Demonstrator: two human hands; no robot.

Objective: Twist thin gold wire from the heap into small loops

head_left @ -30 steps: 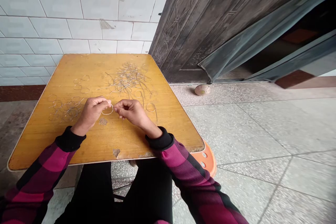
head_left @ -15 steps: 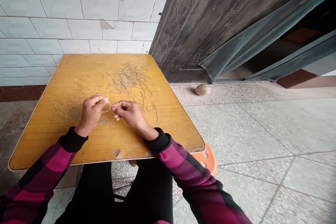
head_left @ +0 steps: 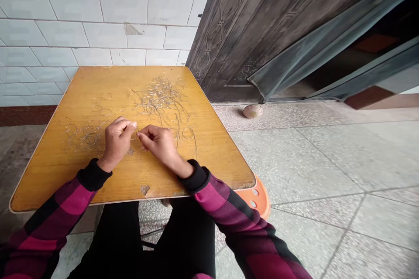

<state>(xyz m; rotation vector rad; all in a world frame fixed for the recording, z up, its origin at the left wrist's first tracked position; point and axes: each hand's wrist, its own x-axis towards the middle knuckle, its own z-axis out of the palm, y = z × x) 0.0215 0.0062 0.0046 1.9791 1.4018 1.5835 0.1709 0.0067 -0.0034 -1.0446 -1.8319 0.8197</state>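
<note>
My left hand point(head_left: 116, 141) and my right hand point(head_left: 159, 141) meet over the middle of a worn yellow wooden table point(head_left: 131, 174). Both pinch a thin wire ring point(head_left: 135, 134) between thumb and fingers, and the ring is almost hidden between them. A tangled heap of wire rings and strands point(head_left: 160, 96) lies beyond my right hand. Another cluster of rings point(head_left: 83, 135) lies just left of my left hand. A few loose rings point(head_left: 100, 103) sit farther back on the left.
A single ring point(head_left: 188, 133) lies right of my right hand. White tiled wall stands behind the table, a dark metal door point(head_left: 262, 30) to the right. An orange plastic stool point(head_left: 258, 196) shows under the table's right corner. A small round object point(head_left: 252, 111) lies on the floor.
My hands have closed in toward each other and shifted slightly left and away. The ring, plainly visible between them a second ago, is now mostly covered by the fingers.
</note>
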